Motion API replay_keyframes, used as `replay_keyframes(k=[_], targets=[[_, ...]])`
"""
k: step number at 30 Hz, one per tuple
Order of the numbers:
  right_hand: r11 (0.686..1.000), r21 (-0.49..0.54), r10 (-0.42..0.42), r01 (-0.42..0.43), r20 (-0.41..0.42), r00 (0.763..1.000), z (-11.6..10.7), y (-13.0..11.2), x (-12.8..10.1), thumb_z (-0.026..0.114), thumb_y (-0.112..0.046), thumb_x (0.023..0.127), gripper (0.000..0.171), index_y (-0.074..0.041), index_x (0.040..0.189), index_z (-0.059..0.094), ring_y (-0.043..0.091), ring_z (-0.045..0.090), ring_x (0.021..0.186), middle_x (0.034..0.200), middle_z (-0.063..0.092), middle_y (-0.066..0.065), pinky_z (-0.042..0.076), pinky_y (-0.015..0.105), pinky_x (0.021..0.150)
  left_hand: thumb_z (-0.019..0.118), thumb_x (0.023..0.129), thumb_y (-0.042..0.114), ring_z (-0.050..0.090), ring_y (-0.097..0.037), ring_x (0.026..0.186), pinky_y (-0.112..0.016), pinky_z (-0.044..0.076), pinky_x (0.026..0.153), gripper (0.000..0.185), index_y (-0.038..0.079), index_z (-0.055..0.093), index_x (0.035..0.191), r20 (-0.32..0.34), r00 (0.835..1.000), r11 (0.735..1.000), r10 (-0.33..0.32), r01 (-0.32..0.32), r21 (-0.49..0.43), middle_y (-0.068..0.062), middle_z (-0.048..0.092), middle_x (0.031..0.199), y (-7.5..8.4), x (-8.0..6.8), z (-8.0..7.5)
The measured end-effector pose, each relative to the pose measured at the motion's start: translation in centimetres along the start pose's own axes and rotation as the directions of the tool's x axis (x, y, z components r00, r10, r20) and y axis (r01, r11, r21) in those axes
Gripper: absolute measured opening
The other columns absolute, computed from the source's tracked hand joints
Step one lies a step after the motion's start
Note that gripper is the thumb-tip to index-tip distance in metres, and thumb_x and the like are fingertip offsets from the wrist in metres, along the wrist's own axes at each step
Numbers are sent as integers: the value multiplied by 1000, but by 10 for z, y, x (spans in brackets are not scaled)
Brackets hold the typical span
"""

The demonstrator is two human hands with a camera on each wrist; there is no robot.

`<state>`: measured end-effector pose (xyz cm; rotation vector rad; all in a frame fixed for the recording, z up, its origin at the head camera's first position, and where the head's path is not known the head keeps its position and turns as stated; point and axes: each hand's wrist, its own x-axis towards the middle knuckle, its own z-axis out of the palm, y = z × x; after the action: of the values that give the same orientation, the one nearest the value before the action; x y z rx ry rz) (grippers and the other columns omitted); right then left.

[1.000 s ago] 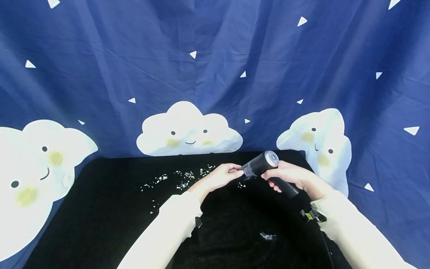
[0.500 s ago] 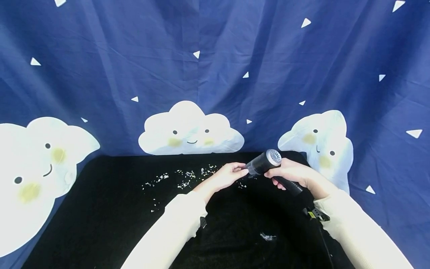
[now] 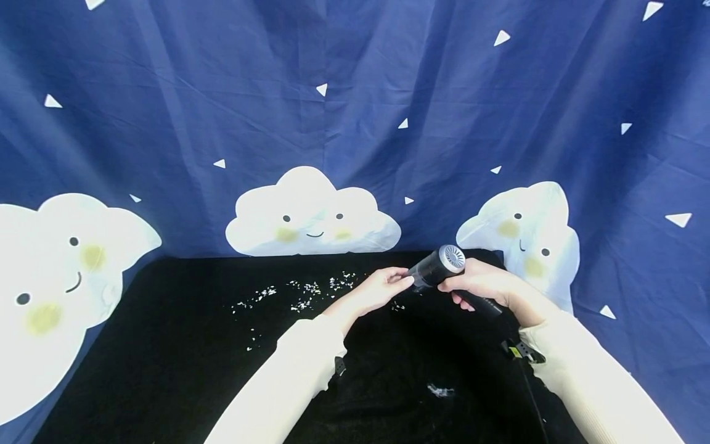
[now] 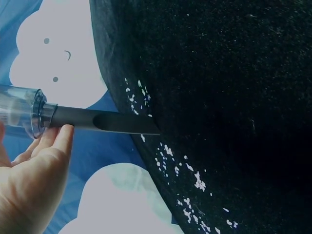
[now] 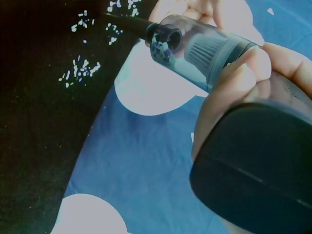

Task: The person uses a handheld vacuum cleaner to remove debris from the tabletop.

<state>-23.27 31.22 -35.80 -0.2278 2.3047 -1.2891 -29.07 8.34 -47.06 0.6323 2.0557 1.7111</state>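
A black handheld vacuum (image 3: 435, 266) with a silver vented end is held above the far right part of the black cloth. My right hand (image 3: 484, 285) grips its handle. At its front end, my left hand (image 3: 381, 287) holds the vacuum between thumb and fingers. The left wrist view shows the fingertips under the base of a dark slanted nozzle (image 4: 80, 117), whose tip reaches the cloth. Through the clear dust cup (image 5: 195, 51) a ribbed filter and some pale bits show. White scraps (image 3: 305, 296) lie scattered on the cloth, several close to the nozzle.
The black cloth (image 3: 166, 357) covers the surface below. A pale smear of bits (image 3: 440, 391) lies nearer the front. Behind hangs a blue curtain (image 3: 266, 105) with white clouds and triangles. Straps with small devices (image 3: 522, 351) sit on both wrists.
Both hands and the vacuum have shifted slightly to the right, the left hand a little more. Over the last half second they stay almost still.
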Motion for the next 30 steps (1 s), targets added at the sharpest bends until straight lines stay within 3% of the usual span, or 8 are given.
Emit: replay_keyframes(k=[7, 17, 30], targets=[[1000, -14, 26, -26, -15, 1000, -2, -4, -4, 69, -11, 88, 33, 10, 112, 58, 18, 56, 50, 65, 59, 12, 51, 33, 48, 63, 100, 31, 59, -22, 125, -36, 44, 105, 48, 1, 56, 137, 11, 1000, 1000, -11, 11, -14, -17, 62, 134, 0, 3, 3], [994, -89, 50, -55, -56, 997, -4, -9, -7, 74, -16, 85, 32, 6, 106, 61, 18, 57, 49, 63, 59, 10, 51, 32, 47, 63, 100, 28, 58, -23, 124, -37, 43, 106, 48, 0, 55, 138, 17, 999, 993, -35, 37, -111, -17, 63, 133, -2, 9, 7], [992, -81, 96, -98, -29, 995, -11, -13, -14, 73, -15, 86, 33, 5, 109, 61, 17, 58, 50, 64, 59, 9, 52, 31, 49, 61, 102, 29, 60, -23, 122, -40, 44, 105, 44, 1, 58, 134, 48, 999, 996, -18, 22, -85, -16, 65, 128, 3, 7, 12]])
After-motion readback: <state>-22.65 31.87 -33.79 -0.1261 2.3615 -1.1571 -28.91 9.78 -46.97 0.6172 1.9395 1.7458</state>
